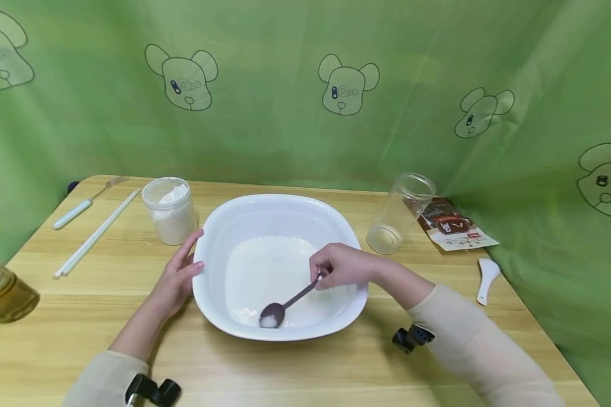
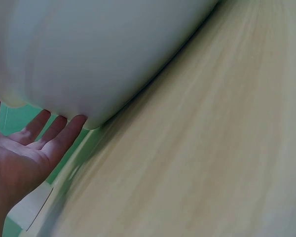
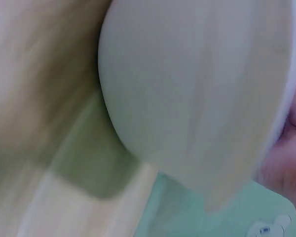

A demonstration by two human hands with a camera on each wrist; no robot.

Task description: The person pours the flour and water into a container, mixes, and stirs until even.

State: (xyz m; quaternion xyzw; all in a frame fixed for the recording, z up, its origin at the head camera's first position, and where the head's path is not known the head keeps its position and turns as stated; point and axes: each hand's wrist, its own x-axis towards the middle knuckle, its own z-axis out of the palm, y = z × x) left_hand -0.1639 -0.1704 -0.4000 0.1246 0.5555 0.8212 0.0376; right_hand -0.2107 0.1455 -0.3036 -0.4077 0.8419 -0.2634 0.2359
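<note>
A large white basin stands mid-table with milky white liquid inside. My left hand steadies it from the left; in the left wrist view the fairly straight fingers of that hand touch the outer wall. My right hand reaches over the right rim and grips a dark spoon by the handle end. The spoon's bowl is low in the basin near the front wall, with some white stuff in it. In the right wrist view the basin wall hides most of the right hand.
A jar of white powder stands behind the left hand. Chopsticks, a fork and a bottle of amber liquid are further left. Rightward are a clear tall container, a printed packet and a white spoon.
</note>
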